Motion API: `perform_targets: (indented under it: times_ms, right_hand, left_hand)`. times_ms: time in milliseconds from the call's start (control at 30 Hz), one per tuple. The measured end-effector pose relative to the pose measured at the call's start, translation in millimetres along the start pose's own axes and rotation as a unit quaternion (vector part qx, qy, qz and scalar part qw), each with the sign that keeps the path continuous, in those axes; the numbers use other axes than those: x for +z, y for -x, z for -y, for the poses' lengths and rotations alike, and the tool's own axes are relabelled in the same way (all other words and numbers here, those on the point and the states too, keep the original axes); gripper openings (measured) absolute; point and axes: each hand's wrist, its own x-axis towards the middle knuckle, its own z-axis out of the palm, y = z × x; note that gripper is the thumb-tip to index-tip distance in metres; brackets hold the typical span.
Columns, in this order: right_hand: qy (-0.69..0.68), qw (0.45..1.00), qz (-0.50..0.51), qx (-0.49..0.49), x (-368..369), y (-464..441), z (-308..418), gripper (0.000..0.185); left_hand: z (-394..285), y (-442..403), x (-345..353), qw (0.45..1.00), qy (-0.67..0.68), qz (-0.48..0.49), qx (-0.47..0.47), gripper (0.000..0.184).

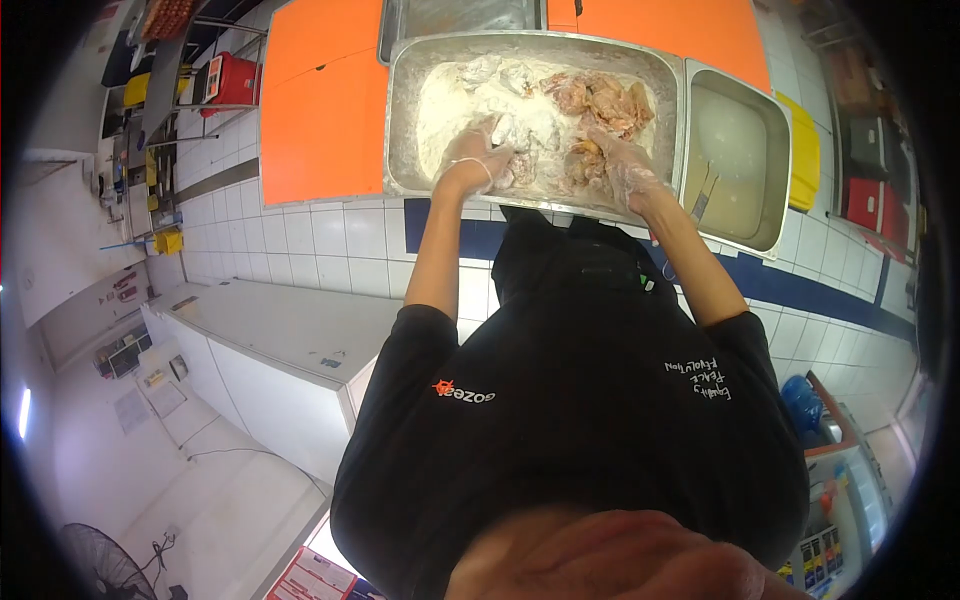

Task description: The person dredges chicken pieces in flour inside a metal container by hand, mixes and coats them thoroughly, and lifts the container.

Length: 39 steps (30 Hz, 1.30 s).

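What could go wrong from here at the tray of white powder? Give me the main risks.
Uneven coating: the bunched meat at the tray's far right shows bare reddish patches and may stay undercoated.
Spilling: the left hand and right hand work towards the near rim, so powder might get pushed over.
Knocking: the metal handle in the neighbouring pan of cloudy liquid stands close to the right forearm and could be bumped.

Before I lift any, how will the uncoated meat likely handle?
The meat looks moist, so it may be slippery. Its uneven, folded shapes would probably sag. It lies lumpy rather than round, so rolling seems unlikely.
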Motion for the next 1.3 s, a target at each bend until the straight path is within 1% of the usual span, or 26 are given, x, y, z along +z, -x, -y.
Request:
perform_targets:
  times_ms: [100,200,267,300,333,367,400,433,500,533,600,633,700,767,800,867,900,933,967,1000,1067,1133,1167,1200,1267,1300]
  right_hand:
    - [-0.001,1.000,0.016,-0.014,-11,-24,-11,0.034]
    - [-0.011,0.999,0.024,-0.041,-14,-32,-15,0.036]
    - [-0.016,0.999,0.019,-0.043,-12,-30,-15,0.038]
    - [-0.009,0.999,0.012,-0.043,-10,-25,-12,0.039]
    - [-0.002,0.999,0.005,-0.041,-8,-20,-9,0.040]
    - [-0.003,0.999,0.003,-0.041,-5,-15,-6,0.040]
    - [0.067,0.996,0.015,-0.061,0,-9,-3,0.040]
    - [0.138,0.987,0.027,-0.079,3,-6,-2,0.039]
    - [0.126,0.987,0.055,-0.079,9,-11,-5,0.039]
    - [0.112,0.987,0.083,-0.077,11,-15,-8,0.038]
    - [0.127,0.987,0.083,-0.061,11,-31,-16,0.036]
    - [0.138,0.986,0.081,-0.046,10,-37,-19,0.034]
    - [0.096,0.993,0.066,-0.032,2,-28,-23,0.029]
    - [0.058,0.997,0.049,-0.014,-1,-18,-17,0.025]
    - [0.111,0.993,0.037,-0.022,-2,-14,-14,0.021]
    - [0.165,0.985,0.027,-0.033,-11,-17,-13,0.018]
    - [0.168,0.984,0.029,-0.040,-20,-26,-18,0.017]
    - [0.171,0.984,0.032,-0.045,-23,-31,-22,0.015]
    - [0.171,0.984,0.034,-0.046,-17,-27,-21,0.015]
    - [0.193,0.981,0.013,-0.026,-7,-19,-16,0.015]
    - [0.218,0.976,-0.010,-0.013,0,-14,-11,0.014]
    - [0.178,0.984,0.023,-0.005,0,-15,-15,0.015]
    - [0.167,0.986,0.019,0.006,-1,-16,-16,0.015]
    - [0.167,0.986,0.019,0.008,1,-13,-15,0.015]
    - [0.117,0.992,0.030,0.021,6,-7,-10,0.014]
    - [0.118,0.992,0.031,0.021,5,-8,-10,0.014]
  left_hand:
    - [-17,0,1,0.998,0.031,-0.015,-0.055,0.064]
    - [-20,1,-8,0.985,0.153,0.014,-0.081,0.060]
    - [11,-5,6,0.914,0.381,-0.078,-0.115,0.056]
    - [-7,3,-9,0.855,0.485,-0.073,-0.171,0.054]
    - [-13,3,-17,0.855,0.484,-0.070,-0.171,0.054]
    - [-16,4,-23,0.888,0.435,-0.075,-0.130,0.057]
    - [-19,5,-26,0.915,0.385,-0.079,-0.090,0.061]
    - [-25,7,-24,0.915,0.386,-0.079,-0.092,0.061]
    - [-48,6,-9,0.955,0.280,-0.100,-0.001,0.066]
    - [-64,13,-3,0.954,0.281,-0.102,-0.003,0.066]
    - [-92,28,9,0.956,0.293,-0.014,-0.022,0.066]
    - [-91,29,16,0.956,0.293,-0.015,-0.023,0.066]
    - [-89,31,21,0.889,0.452,0.049,-0.056,0.064]
    - [-77,31,7,0.869,0.487,0.052,-0.068,0.067]
    - [-69,34,-3,0.847,0.522,0.056,-0.080,0.070]
    - [-30,23,-14,0.853,0.517,0.051,-0.057,0.062]
    - [-5,11,-11,0.924,0.365,-0.025,-0.113,0.057]
    - [20,1,-2,0.960,0.199,-0.100,-0.167,0.053]
    - [50,-9,17,0.961,0.198,-0.102,-0.167,0.053]
    - [84,-21,39,0.985,0.086,-0.110,-0.097,0.050]
    - [75,-28,31,0.992,-0.025,-0.122,-0.023,0.047]
    - [8,-11,-9,0.994,0.023,0.004,-0.108,0.049]
    - [58,-36,25,0.988,0.046,0.064,-0.135,0.049]
    - [45,-33,18,0.987,0.046,0.066,-0.137,0.049]
    - [7,-23,-6,0.967,-0.122,0.131,-0.182,0.048]
    - [8,-16,-4,0.967,-0.122,0.131,-0.183,0.048]
